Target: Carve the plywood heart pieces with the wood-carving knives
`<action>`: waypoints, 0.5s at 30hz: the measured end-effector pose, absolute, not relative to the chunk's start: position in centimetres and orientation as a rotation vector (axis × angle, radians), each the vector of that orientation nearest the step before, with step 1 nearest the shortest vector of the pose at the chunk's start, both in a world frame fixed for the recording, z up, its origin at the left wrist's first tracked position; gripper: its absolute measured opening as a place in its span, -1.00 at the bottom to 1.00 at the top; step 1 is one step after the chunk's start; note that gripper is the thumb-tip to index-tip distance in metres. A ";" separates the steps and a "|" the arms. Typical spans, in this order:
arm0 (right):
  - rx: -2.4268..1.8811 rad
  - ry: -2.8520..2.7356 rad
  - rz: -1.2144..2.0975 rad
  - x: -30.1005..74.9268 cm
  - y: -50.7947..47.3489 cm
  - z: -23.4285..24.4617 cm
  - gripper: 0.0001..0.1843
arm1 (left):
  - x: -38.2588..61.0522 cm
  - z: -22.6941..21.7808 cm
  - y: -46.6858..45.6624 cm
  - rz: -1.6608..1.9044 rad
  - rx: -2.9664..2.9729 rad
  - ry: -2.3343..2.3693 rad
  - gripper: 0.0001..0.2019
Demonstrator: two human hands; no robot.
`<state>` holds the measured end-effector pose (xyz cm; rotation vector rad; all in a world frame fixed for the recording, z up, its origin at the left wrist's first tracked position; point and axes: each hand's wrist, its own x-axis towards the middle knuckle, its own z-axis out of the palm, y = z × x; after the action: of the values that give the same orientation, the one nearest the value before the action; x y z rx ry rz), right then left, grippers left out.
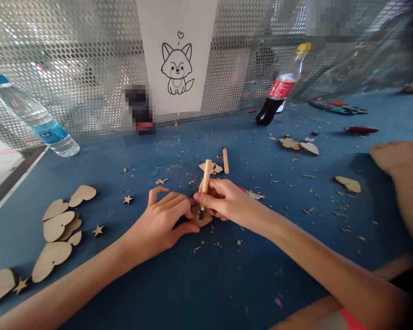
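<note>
My left hand (165, 219) presses a small wooden heart piece (200, 217) flat on the blue table (199, 284), fingers curled over its left side. My right hand (223, 201) is closed round a wooden-handled carving tool (205, 182), held nearly upright like a pen. Its dark tip touches the wooden piece. Most of the piece is hidden under both hands.
Several wooden hearts (57, 224) and small stars (127, 199) lie at the left. A second wooden tool (225, 161) and more heart pieces (298, 145) lie beyond. A water bottle (34, 117), a cola bottle (278, 94) and a fox drawing (176, 68) stand against the mesh wall. Another person's arm (404, 183) is at the right.
</note>
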<state>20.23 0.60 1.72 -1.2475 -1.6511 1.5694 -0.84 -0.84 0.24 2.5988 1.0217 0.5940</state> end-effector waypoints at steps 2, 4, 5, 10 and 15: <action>-1.281 -1.603 1.657 20.1 1.1 1.6 -0.68 | -0.7 0.2 -1.0 0.598 2.607 1.054 -0.77; -1.331 -1.605 1.672 20.0 1.4 1.6 -0.68 | -0.6 0.2 -1.2 0.611 2.620 1.099 -0.78; -1.356 -1.616 1.664 19.9 1.5 1.6 -0.68 | -0.6 0.1 -1.3 0.618 2.627 1.117 -0.79; -1.403 -1.689 1.635 20.0 1.8 1.7 -0.64 | -0.6 0.0 -1.4 0.618 2.631 1.139 -0.80; -1.367 -1.686 1.613 19.8 1.6 1.3 -0.66 | -0.7 0.0 -1.2 0.579 2.572 1.144 -0.77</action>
<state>19.77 1.62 1.33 -1.3673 -1.6864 1.6132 -0.67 -1.24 0.00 2.5719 1.1435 0.5793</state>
